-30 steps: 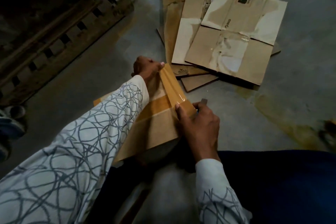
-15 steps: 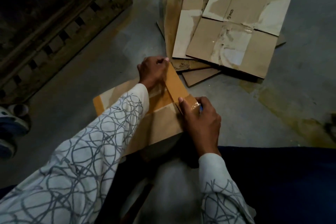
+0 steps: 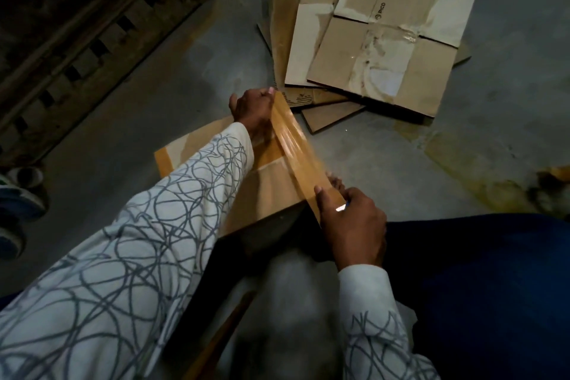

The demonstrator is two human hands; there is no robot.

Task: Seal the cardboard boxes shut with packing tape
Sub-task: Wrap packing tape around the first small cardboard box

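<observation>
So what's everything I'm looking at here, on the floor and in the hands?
box: one, brown, centre, under the hands.
tape: one strip, amber, stretched above the box between both hands.
flat cardboard: several sheets, brown, stacked top right.
pallet: one, dark wood, top left.
shoes: blue and white, left edge; count unclear.
floor: grey, yellowish stains at right.
leg: one, dark blue cloth, lower right.
sleeves: two, white with grey scribbles.
left hand: grips the tape's far end.
right hand: grips its near end.

Flattened cardboard blocks ahead; bare floor lies right.
</observation>
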